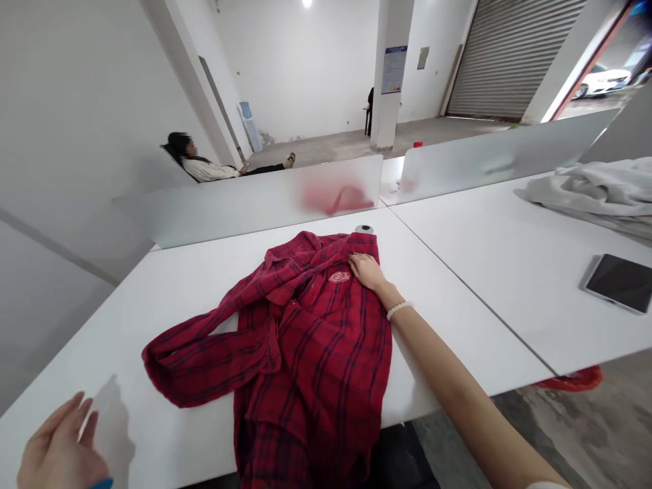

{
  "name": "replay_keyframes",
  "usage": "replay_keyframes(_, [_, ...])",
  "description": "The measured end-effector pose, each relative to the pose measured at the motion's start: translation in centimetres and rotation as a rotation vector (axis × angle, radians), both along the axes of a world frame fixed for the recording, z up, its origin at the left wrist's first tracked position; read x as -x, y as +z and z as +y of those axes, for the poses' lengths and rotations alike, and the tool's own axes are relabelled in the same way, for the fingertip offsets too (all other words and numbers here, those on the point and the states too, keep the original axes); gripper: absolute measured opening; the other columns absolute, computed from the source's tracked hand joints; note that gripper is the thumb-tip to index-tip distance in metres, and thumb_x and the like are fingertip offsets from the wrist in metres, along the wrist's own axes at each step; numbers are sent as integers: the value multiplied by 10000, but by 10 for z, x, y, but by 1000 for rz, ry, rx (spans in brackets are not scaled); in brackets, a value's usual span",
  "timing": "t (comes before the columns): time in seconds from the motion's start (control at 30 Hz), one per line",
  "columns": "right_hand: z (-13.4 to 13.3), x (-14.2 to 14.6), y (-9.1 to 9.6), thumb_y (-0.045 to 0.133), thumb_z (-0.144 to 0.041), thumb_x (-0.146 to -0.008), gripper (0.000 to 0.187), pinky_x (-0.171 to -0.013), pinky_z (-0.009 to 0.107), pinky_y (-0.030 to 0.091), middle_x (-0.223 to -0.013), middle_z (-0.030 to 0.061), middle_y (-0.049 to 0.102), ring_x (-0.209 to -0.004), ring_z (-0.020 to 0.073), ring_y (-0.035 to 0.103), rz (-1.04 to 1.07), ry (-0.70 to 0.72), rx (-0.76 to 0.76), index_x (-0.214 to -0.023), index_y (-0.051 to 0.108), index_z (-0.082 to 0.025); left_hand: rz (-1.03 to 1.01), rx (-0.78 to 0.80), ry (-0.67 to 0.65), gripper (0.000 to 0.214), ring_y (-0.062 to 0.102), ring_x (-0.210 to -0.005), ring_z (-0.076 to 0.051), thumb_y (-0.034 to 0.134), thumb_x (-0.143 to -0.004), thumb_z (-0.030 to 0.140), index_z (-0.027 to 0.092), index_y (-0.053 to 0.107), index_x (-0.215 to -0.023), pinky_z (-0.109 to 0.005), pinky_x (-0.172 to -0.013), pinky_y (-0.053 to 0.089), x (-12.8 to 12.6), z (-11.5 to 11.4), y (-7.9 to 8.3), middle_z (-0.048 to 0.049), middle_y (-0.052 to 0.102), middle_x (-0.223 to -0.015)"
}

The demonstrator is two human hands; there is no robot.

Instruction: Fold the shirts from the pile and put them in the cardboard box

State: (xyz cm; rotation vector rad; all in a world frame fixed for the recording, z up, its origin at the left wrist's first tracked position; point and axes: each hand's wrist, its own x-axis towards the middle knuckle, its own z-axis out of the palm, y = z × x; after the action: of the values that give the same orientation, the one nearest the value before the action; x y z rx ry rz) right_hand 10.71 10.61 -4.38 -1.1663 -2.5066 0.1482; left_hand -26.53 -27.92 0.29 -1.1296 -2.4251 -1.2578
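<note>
A red plaid shirt [331,339] with dark stripes lies on the white table [204,272], its lower end hanging over the near edge. One sleeve [204,360] is bent back on itself at the left. My right hand [367,272] rests flat on the upper right of the shirt, beside an embroidered patch [339,277], fingers stretched out. At the lower left, my left hand [64,445] is raised above the table with its fingers apart and nothing in it. It does not touch the shirt.
Frosted dividers [255,207] line the table's back edge. A tablet-like device [621,282] and pale cloth [606,190] lie on the right. A round grey object [363,229] sits behind the shirt. A red basin-like rim [575,379] shows below. Beyond, a person [208,168] reclines.
</note>
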Motion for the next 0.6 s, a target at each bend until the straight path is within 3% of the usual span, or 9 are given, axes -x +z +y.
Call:
replay_keyframes(0.07, [-2, -3, 1, 329, -200, -953, 326, -968, 360, 372, -1147, 124, 631, -1082, 226, 552, 18, 7, -2, -1147, 578, -118, -221, -183, 133, 403, 582, -1102, -361, 448, -791, 514, 401, 540, -1167, -626, -875, 493, -18, -26, -9, 12, 687, -1113])
replay_keyframes(0.13, [-6, -5, 3, 379, -160, -911, 333, -1003, 373, 346, -1230, 119, 592, -1161, 235, 499, 34, 29, -26, -1190, 558, -126, -355, -167, 132, 267, 562, -1138, -350, 537, -758, 494, 417, 595, -1007, -602, -955, 463, -48, -37, -18, 80, 699, -1050])
replay_keyframes(0.2, [-14, -2, 8, 411, -115, -859, 376, -1059, 399, 288, -1320, 116, 535, -1258, 244, 412, 47, 87, -77, -1204, 558, -129, -315, 4, 32, 217, 589, -1098, -332, 531, -768, 499, 402, 594, -951, -556, -887, 524, -82, -33, -26, 81, 701, -1014])
replay_keyframes(0.27, [-27, 8, 16, 426, -96, -821, 423, -1096, 427, 235, -1380, 111, 484, -1318, 251, 338, 59, 173, -143, -1221, 558, -131, -157, 151, -135, 299, 599, -1088, -318, 503, -789, 502, 354, 593, -1032, -511, -826, 559, -112, -17, -35, 16, 684, -1104])
replay_keyframes(0.37, [-55, 32, 28, 450, -118, -809, 542, -1122, 485, 160, -1463, 97, 379, -1377, 275, 229, 48, 317, -267, -1350, 458, -156, 169, 303, -442, 419, 539, -1190, -305, 436, -844, 446, 256, 561, -1196, -554, -967, 463, -141, 16, -51, -76, 603, -1271])
replay_keyframes(0.43, [-69, 47, 33, 443, -142, -833, 597, -1127, 523, 104, -1454, 104, 383, -1381, 289, 211, 15, 370, -332, -1423, 357, -166, 305, 381, -551, 410, 481, -1255, -289, 370, -884, 396, 226, 565, -1201, -577, -1025, 389, -147, 34, -60, -92, 564, -1319])
replay_keyframes(0.47, [-72, 51, 35, 428, -150, -850, 594, -1124, 529, 103, -1402, 118, 443, -1352, 288, 270, -9, 360, -333, -1436, 333, -158, 330, 423, -565, 400, 464, -1272, -273, 336, -901, 371, 221, 571, -1187, -567, -1037, 378, -145, 38, -62, -92, 551, -1334])
replay_keyframes(0.53, [-72, 52, 36, 390, -157, -881, 513, -1098, 501, 201, -1222, 132, 577, -1198, 269, 452, -74, 297, -259, -1393, 391, -130, 335, 489, -549, 376, 475, -1265, -244, 305, -915, 340, 222, 587, -1133, -546, -1050, 368, -134, 37, -63, -86, 559, -1327])
replay_keyframes(0.6, [-65, 43, 37, 363, -163, -903, 382, -995, 442, 350, -1067, 132, 627, -1011, 251, 549, -140, 227, -162, -1242, 534, -115, 317, 529, -502, 346, 510, -1232, -242, 304, -909, 328, 234, 603, -1057, -547, -1039, 380, -113, 23, -61, -78, 605, -1269])
